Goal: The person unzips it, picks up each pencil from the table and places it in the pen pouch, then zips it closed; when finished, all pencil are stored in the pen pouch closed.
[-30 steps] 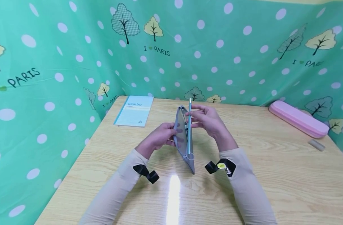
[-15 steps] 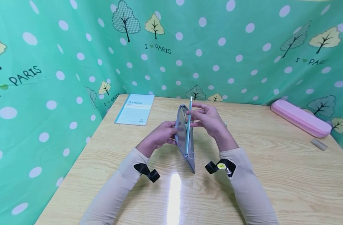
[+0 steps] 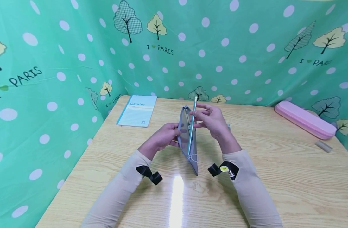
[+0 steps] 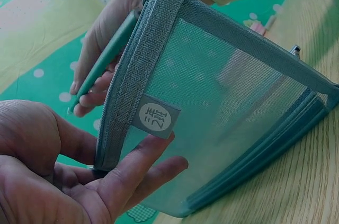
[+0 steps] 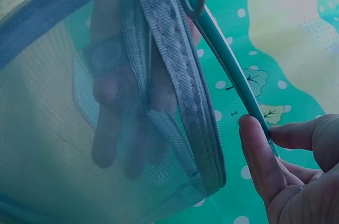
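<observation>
Teal pencil [image 3: 191, 136] lies over the parted mouth of the mesh zip pouch [image 4: 212, 49], near end down at the zip pull [image 3: 189, 158]. Can't tell whether that end is past the rim or just above it.

Left hand [image 3: 165, 136] holds the pouch wall, fingers [image 4: 141, 163] spread along the mesh beside the small printed tag [image 4: 155, 116]. Pouch is upright, mouth up; base contact with the tabletop [image 3: 145, 205] unclear.

Right hand [image 3: 212, 118] pinches the pencil between thumb and forefinger, close to the far end; pale tip sticks out beyond the fingers. Can't tell if the other fingers touch it.

My read: step is lining the pencil up with the pouch. In or out, one moment doesn't settle it. If in, next move calls for holding the walls apart, clearing the zip pull, then lowering the pencil lengthwise. Snag risk at the pull.

Further out: slim item [image 3: 229, 126] mostly hidden by the right wrist; grey block [image 3: 323, 146], maybe an eraser, near the pink pencil case [image 3: 305, 120]; Gambit notebook [image 3: 137, 112] far left; green dotted cloth [image 3: 155, 68] behind.
</observation>
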{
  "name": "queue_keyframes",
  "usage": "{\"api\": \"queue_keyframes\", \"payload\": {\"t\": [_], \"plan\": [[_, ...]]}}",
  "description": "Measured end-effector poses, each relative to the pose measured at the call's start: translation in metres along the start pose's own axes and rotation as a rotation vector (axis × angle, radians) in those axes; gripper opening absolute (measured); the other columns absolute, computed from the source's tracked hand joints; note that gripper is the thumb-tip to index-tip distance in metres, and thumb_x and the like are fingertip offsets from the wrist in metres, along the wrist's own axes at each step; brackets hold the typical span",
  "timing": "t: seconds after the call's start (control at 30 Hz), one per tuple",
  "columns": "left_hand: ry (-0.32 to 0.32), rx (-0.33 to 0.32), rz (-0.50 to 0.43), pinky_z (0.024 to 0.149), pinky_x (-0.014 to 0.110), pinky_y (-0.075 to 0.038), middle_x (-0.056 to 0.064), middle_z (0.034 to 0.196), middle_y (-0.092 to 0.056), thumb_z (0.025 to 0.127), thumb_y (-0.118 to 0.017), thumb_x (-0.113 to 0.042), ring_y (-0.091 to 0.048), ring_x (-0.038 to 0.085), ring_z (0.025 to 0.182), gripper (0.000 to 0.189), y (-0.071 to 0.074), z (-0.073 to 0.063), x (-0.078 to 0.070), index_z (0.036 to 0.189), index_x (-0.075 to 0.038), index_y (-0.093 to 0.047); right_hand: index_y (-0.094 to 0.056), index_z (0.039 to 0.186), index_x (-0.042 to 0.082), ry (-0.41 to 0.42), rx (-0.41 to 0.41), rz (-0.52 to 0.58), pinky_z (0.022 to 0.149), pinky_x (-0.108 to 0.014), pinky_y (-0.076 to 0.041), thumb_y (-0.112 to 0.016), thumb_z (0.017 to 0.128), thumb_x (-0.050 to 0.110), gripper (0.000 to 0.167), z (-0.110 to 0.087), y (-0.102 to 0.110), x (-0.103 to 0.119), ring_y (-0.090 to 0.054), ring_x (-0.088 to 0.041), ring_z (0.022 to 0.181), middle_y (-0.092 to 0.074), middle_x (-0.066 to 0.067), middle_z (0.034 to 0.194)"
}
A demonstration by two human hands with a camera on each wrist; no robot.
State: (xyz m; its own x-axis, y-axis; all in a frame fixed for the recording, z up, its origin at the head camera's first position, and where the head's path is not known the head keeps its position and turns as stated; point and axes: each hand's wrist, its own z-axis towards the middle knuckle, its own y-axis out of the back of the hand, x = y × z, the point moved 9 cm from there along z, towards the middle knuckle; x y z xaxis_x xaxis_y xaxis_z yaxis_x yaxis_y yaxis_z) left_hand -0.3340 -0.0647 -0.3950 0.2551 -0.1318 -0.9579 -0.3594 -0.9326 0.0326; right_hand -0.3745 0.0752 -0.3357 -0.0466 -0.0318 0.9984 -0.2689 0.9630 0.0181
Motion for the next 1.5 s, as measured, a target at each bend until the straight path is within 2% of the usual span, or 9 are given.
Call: {"api": "queue_keyframes", "payload": {"t": [0.17,0.27,0.5,0.73,0.97,1.23,1.4,1.5], "plan": [[0.006,-0.008,-0.002,0.082,0.039,-0.065,0.029,0.131,-0.060,0.102,-0.042,-0.002,-0.069,0.034,0.105,0.049,0.0009,0.0004,0.0000,0.150,0.008,-0.044,-0.046,0.150,-0.004,-0.016,0.008,-0.043,0.072,-0.026,-0.065,-0.061,0.102,0.005,0.051,0.0014,-0.0019,-0.0016,-0.072,-0.011,0.080,-0.063,-0.035,0.130],[0.009,-0.008,0.000,0.083,0.039,-0.065,0.029,0.133,-0.059,0.103,-0.042,-0.002,-0.069,0.037,0.109,0.049,0.0010,0.0005,-0.0002,0.150,0.008,-0.044,-0.046,0.150,-0.003,-0.016,0.013,-0.067,0.073,-0.027,-0.065,-0.060,0.102,0.005,0.050,0.0010,-0.0030,-0.0010,-0.072,-0.012,0.080,-0.062,-0.036,0.131],[0.000,0.000,0.019,0.082,0.038,-0.065,0.029,0.133,-0.061,0.104,-0.041,-0.003,-0.070,0.037,0.108,0.048,0.0004,-0.0010,-0.0030,0.150,0.006,-0.045,-0.048,0.149,-0.003,-0.008,0.020,-0.115,0.071,-0.028,-0.065,-0.061,0.102,0.005,0.049,0.0007,-0.0045,-0.0011,-0.074,-0.023,0.088,-0.064,-0.034,0.127],[0.000,0.009,0.017,0.085,0.042,-0.064,0.029,0.135,-0.060,0.105,-0.040,-0.004,-0.070,0.040,0.109,0.046,0.0005,-0.0016,-0.0026,0.149,0.006,-0.047,-0.051,0.146,-0.003,-0.020,0.009,-0.153,0.069,-0.029,-0.065,-0.062,0.101,0.006,0.047,-0.0005,-0.0035,-0.0030,-0.071,-0.016,0.078,-0.066,-0.034,0.125],[0.003,0.014,0.020,0.085,0.041,-0.064,0.028,0.142,-0.056,0.105,-0.038,-0.003,-0.069,0.040,0.109,0.047,-0.0009,-0.0009,-0.0013,0.150,0.008,-0.044,-0.051,0.145,-0.005,-0.041,-0.019,-0.156,0.073,-0.029,-0.065,-0.060,0.104,0.011,0.045,-0.0017,0.0027,-0.0041,-0.070,-0.015,0.078,-0.063,-0.035,0.128],[0.000,0.012,0.009,0.084,0.041,-0.065,0.030,0.138,-0.058,0.103,-0.039,-0.001,-0.070,0.037,0.105,0.048,-0.0008,0.0000,-0.0013,0.150,0.008,-0.044,-0.056,0.137,-0.009,-0.028,0.001,-0.190,0.073,-0.031,-0.066,-0.060,0.104,0.011,0.039,-0.0029,0.0010,-0.0031,-0.071,-0.014,0.074,-0.065,-0.036,0.123],[0.004,0.013,-0.001,0.085,0.041,-0.065,0.029,0.141,-0.057,0.103,-0.040,-0.001,-0.069,0.041,0.112,0.048,-0.0012,0.0005,-0.0013,0.150,0.007,-0.044,-0.061,0.134,-0.007,-0.020,0.000,-0.250,0.074,-0.033,-0.066,-0.060,0.104,0.015,0.037,-0.0060,0.0027,0.0014,-0.074,-0.018,0.079,-0.070,-0.030,0.117],[-0.001,0.022,-0.003,0.086,0.042,-0.064,0.030,0.143,-0.056,0.103,-0.040,-0.001,-0.067,0.043,0.117,0.049,-0.0010,-0.0004,-0.0013,0.151,0.007,-0.043,-0.061,0.135,-0.006,-0.017,-0.010,-0.262,0.075,-0.034,-0.066,-0.060,0.104,0.016,0.038,-0.0078,0.0036,0.0047,-0.076,-0.026,0.086,-0.070,-0.030,0.117]]}}
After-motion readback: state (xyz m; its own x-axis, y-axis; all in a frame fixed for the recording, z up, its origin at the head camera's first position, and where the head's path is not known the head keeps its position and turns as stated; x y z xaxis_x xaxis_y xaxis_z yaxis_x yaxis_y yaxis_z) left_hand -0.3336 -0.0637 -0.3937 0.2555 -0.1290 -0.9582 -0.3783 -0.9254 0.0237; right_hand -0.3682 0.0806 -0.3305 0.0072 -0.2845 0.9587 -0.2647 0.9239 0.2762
